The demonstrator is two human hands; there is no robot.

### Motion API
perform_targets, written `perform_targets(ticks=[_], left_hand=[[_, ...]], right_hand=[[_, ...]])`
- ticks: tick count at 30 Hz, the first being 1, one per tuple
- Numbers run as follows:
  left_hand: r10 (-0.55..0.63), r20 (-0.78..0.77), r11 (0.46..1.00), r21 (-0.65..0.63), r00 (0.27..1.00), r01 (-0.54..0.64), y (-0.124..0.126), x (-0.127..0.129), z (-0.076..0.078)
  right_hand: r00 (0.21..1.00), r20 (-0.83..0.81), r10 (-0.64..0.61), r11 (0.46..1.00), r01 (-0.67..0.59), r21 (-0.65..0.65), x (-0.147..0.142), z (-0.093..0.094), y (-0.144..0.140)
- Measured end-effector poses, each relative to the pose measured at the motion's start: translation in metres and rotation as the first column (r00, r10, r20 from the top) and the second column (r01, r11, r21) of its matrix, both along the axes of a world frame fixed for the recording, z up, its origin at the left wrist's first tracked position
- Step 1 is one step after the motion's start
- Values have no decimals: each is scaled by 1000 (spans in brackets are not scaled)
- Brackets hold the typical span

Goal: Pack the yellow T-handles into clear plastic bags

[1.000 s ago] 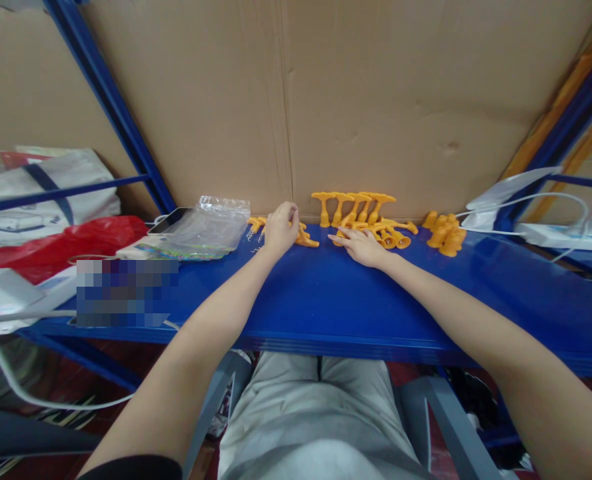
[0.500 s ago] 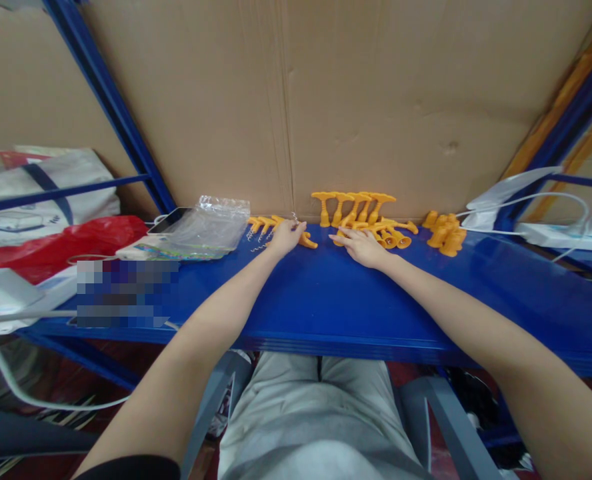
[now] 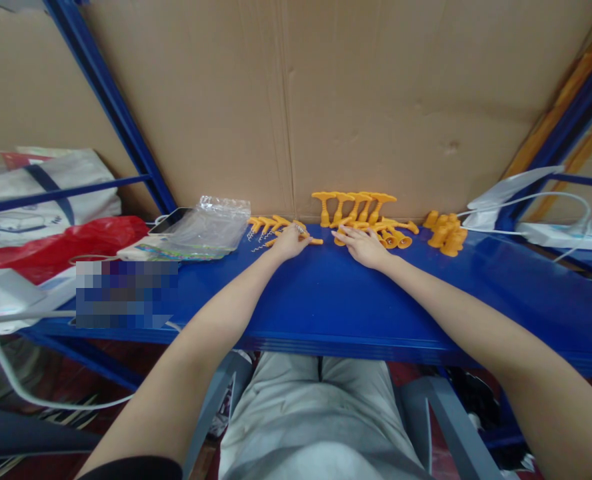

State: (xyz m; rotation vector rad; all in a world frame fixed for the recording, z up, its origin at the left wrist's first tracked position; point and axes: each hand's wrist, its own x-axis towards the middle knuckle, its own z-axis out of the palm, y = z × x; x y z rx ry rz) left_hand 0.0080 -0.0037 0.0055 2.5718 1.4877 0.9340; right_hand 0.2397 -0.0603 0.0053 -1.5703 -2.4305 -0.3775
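Where the blue shelf (image 3: pixel 326 300) meets the cardboard wall (image 3: pixel 356 100) at its rear edge, all the small goods lie in a thin row, and the wide front half of the shelf is bare blue metal. Blue uprights (image 3: pixel 111 107) slant up at the left and right sides, framing the bay.

Seen from the head camera, the left hand (image 3: pixel 289 241) rests at the rear edge near the middle, fingers drawn together in a pinch on a small metal spring (image 3: pixel 300 229) beside an orange corkscrew piece (image 3: pixel 312 240); more corkscrew pieces (image 3: pixel 263 225) lie just left of it. The right hand (image 3: pixel 362 245) lies just beside, palm down, fingers loosely spread, fingertips touching the pile of orange T-handle parts (image 3: pixel 359 210) that leans on the cardboard. Whether it grips one I cannot tell.

Toward the rear right sit orange caps (image 3: pixel 445 233), then a white power strip (image 3: pixel 566 235) with its cable. Toward the rear left lie a clear plastic bag (image 3: pixel 209 225) and a phone (image 3: pixel 169 220), with a red bag (image 3: pixel 66 243) at the left end. Below the front edge are the person's grey-trousered knees (image 3: pixel 316 413).
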Motion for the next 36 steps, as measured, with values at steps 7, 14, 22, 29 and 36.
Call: perform_targets(ticks=[7, 14, 22, 29, 36], left_hand=[[106, 14, 994, 25, 994, -106, -7, 4, 5], [214, 13, 977, -10, 977, -214, -18, 8, 13], [167, -97, 986, -16, 981, -169, -24, 9, 14], [106, -139, 988, -96, 985, -120, -15, 6, 9], [-59, -180, 969, -246, 982, 13, -22, 4, 14]], right_hand=[[1000, 12, -21, 998, 20, 68, 2, -3, 1], [998, 64, -8, 991, 0, 133, 5, -3, -1], [967, -80, -241, 923, 254, 290, 35, 38, -10], [729, -105, -676, 725, 684, 83, 84, 80, -20], [550, -79, -831, 556, 823, -117, 119, 84, -28]])
